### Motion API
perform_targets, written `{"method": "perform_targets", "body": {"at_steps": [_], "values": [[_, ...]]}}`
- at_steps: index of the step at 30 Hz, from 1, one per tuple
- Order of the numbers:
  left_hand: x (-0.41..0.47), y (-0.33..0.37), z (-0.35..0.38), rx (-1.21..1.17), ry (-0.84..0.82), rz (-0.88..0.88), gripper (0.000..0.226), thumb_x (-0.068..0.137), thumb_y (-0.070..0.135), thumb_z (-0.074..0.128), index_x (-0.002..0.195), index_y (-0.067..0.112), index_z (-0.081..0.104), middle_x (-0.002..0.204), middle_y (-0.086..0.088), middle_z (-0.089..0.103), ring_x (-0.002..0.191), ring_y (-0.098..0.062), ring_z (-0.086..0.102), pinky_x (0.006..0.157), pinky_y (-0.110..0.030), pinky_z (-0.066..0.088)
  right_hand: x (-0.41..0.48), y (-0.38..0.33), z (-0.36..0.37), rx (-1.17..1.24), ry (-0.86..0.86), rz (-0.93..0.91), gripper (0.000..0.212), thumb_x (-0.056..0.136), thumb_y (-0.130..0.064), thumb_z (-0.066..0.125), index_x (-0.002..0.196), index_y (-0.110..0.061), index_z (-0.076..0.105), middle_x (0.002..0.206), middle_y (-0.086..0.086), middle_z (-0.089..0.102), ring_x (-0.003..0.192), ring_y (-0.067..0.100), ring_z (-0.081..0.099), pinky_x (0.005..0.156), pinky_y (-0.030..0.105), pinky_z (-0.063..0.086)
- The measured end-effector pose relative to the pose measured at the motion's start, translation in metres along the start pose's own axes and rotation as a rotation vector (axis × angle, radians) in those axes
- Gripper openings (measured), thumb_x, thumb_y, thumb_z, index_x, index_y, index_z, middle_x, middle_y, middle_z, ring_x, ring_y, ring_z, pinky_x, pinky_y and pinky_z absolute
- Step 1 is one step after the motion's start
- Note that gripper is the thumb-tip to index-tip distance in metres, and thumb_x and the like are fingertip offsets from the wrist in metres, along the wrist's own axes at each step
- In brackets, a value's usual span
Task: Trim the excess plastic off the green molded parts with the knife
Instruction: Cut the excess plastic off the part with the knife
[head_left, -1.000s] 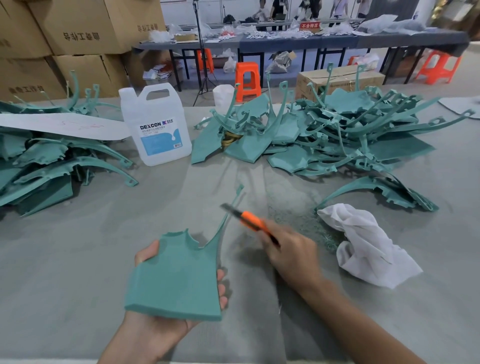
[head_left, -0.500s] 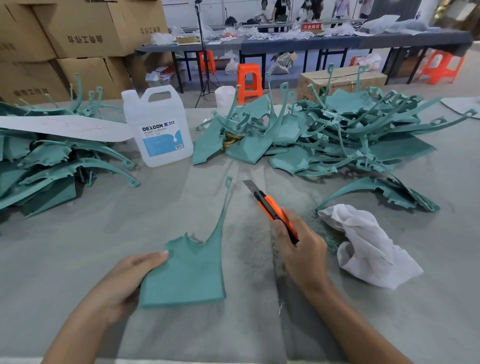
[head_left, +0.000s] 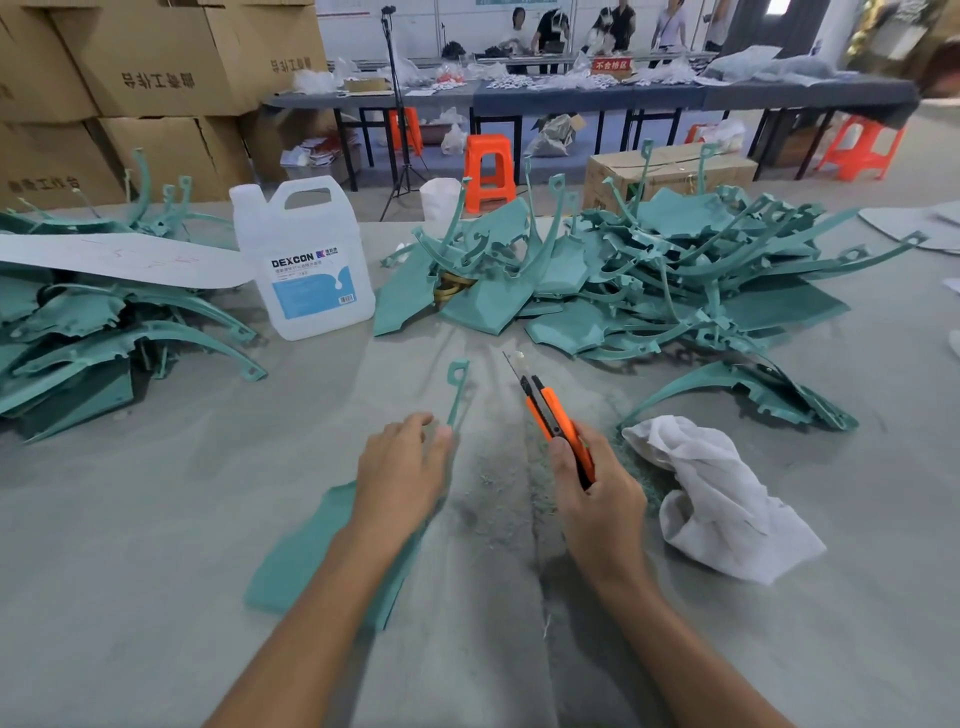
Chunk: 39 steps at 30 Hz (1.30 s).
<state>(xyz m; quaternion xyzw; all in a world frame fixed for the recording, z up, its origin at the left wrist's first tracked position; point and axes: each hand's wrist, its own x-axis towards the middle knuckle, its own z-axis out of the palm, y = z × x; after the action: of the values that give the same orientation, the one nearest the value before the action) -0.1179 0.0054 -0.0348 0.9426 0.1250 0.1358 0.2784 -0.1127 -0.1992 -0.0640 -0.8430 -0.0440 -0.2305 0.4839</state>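
Observation:
One green molded part (head_left: 306, 551) lies flat on the grey table in front of me, its thin stem with an eyelet pointing away. My left hand (head_left: 402, 475) presses down on the part with straight fingers, covering its upper end. My right hand (head_left: 597, 499) grips an orange utility knife (head_left: 556, 421) just right of the part, its blade out and pointing away from me. The blade is clear of the part. A big pile of green parts (head_left: 649, 275) lies at the back right and another pile (head_left: 88, 332) at the left.
A white DEXCON jug (head_left: 304, 260) stands between the piles. A crumpled white cloth (head_left: 717, 499) lies right of my knife hand, with green shavings beside it. One loose green part (head_left: 748, 389) lies beyond the cloth. Cardboard boxes, orange stools and people at tables fill the background.
My left hand laid the raised part down on the table and moved onto it, pressing it flat. The knife hand turned so the blade points away, near the part's stem.

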Motion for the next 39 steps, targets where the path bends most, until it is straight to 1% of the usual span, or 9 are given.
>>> {"method": "perform_targets", "body": {"at_steps": [3,6,9,13,17,20,24,35,39], "values": [[0.008,0.008,0.013,0.082,-0.029,0.085,0.029,0.107,0.035,0.036,0.099,0.013,0.053,0.087,-0.011,0.062,0.083,-0.037,0.057,0.073,-0.044,0.043,0.0,0.001,0.0,0.0,-0.032,-0.02,0.027,0.099,-0.054,0.049,0.118,-0.038,0.059,0.072,-0.019,0.06,0.068,0.001,0.059,0.061,0.016,0.041],[0.009,0.005,0.016,0.118,-0.061,0.106,0.023,0.108,0.037,0.025,0.095,0.019,0.033,0.069,-0.003,0.048,0.067,-0.035,0.051,0.061,-0.041,0.04,0.001,0.003,0.001,-0.009,-0.047,-0.013,0.028,0.099,-0.044,0.052,0.124,-0.035,0.06,0.077,-0.017,0.062,0.069,0.002,0.059,0.064,0.02,0.043],[0.014,-0.011,0.009,0.31,-0.056,0.165,0.005,0.105,0.027,0.033,0.104,0.023,0.036,0.077,-0.006,0.055,0.077,-0.037,0.06,0.061,-0.04,0.037,0.001,0.005,0.003,0.001,-0.029,0.021,0.028,0.099,-0.042,0.05,0.126,-0.038,0.058,0.076,-0.016,0.062,0.066,0.004,0.056,0.064,0.025,0.041],[0.02,-0.031,-0.008,0.661,-0.173,0.239,0.021,0.101,0.024,0.04,0.122,0.026,0.042,0.106,-0.007,0.068,0.095,-0.033,0.066,0.065,-0.037,0.033,0.003,0.008,0.004,0.018,-0.094,0.068,0.034,0.095,-0.046,0.057,0.129,-0.044,0.056,0.068,-0.016,0.063,0.062,0.003,0.059,0.058,0.022,0.046],[0.018,-0.042,-0.013,0.806,-0.121,0.451,0.016,0.091,0.028,0.07,0.106,0.024,0.066,0.075,-0.007,0.07,0.062,-0.028,0.069,0.048,-0.031,0.039,0.004,0.009,0.005,-0.038,-0.149,0.014,0.038,0.093,-0.039,0.065,0.13,-0.046,0.061,0.081,-0.011,0.074,0.067,0.008,0.067,0.066,0.033,0.056],[0.022,-0.045,-0.008,0.845,-0.145,0.445,0.021,0.103,0.031,0.047,0.123,0.028,0.054,0.096,-0.006,0.072,0.083,-0.029,0.071,0.059,-0.033,0.037,0.0,0.004,0.008,-0.138,-0.133,-0.15,0.038,0.091,-0.033,0.068,0.129,-0.039,0.067,0.094,-0.005,0.076,0.077,0.019,0.07,0.065,0.034,0.057],[0.025,-0.043,-0.006,0.911,-0.196,0.411,0.022,0.105,0.028,0.037,0.126,0.028,0.045,0.106,-0.004,0.071,0.094,-0.03,0.069,0.064,-0.034,0.036,-0.008,0.002,0.015,-0.308,-0.156,-0.399,0.045,0.079,-0.024,0.08,0.122,-0.032,0.072,0.081,-0.003,0.068,0.063,0.025,0.067,0.046,0.034,0.053],[0.024,-0.042,-0.005,0.905,-0.203,0.42,0.02,0.106,0.024,0.035,0.123,0.026,0.044,0.101,-0.004,0.071,0.088,-0.029,0.07,0.06,-0.034,0.036,-0.003,0.007,0.016,-0.286,-0.08,-0.307,0.044,0.088,-0.028,0.068,0.131,-0.035,0.065,0.086,-0.002,0.069,0.065,0.022,0.066,0.052,0.033,0.053],[0.025,-0.044,-0.005,0.9,-0.205,0.422,0.02,0.103,0.021,0.038,0.122,0.026,0.044,0.102,-0.004,0.071,0.089,-0.029,0.069,0.059,-0.033,0.034,-0.008,0.0,0.017,-0.349,-0.17,-0.391,0.041,0.085,-0.029,0.068,0.126,-0.034,0.07,0.083,-0.003,0.068,0.067,0.024,0.067,0.051,0.034,0.053]]}}
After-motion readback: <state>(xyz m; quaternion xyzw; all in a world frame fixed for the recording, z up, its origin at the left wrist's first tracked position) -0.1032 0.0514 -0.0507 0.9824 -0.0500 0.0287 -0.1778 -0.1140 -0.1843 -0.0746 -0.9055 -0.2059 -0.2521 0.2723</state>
